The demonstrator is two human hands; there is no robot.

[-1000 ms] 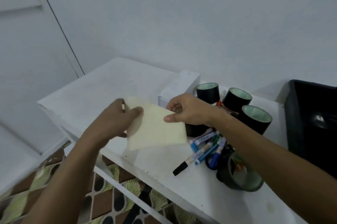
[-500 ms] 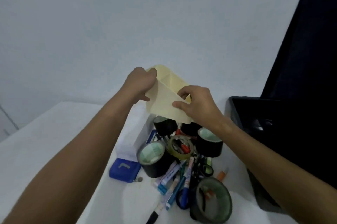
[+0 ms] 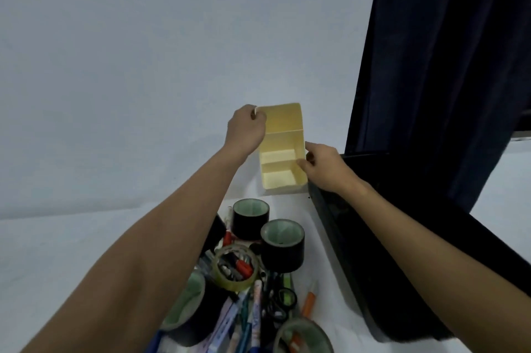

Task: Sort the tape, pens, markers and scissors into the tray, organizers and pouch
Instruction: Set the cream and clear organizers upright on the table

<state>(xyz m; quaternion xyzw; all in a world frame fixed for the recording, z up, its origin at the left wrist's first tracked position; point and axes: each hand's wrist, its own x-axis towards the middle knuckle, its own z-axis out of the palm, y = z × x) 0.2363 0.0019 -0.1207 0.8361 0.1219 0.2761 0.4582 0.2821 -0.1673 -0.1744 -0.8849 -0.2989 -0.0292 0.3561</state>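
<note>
- Hands first: left hand is pinched on the far left corner of the yellow organizer, right hand is clamped on its right wall, so both are gripping it from either side.
- Organizer is open side up with dividers splitting it into compartments, all showing bare. It's at the far edge of the white bench, up against the wall; can't tell if it's sitting down or just above the surface.
- Black tray runs along the bench's right edge, just beside the right hand.
- Nearer in, two black tape rolls stand upright side by side, with a clear tape roll in front of them.
- Toward the near edge it's a heap of markers and pens, black-handled scissors, an orange pen and more tape rolls, partly under the left forearm.
</note>
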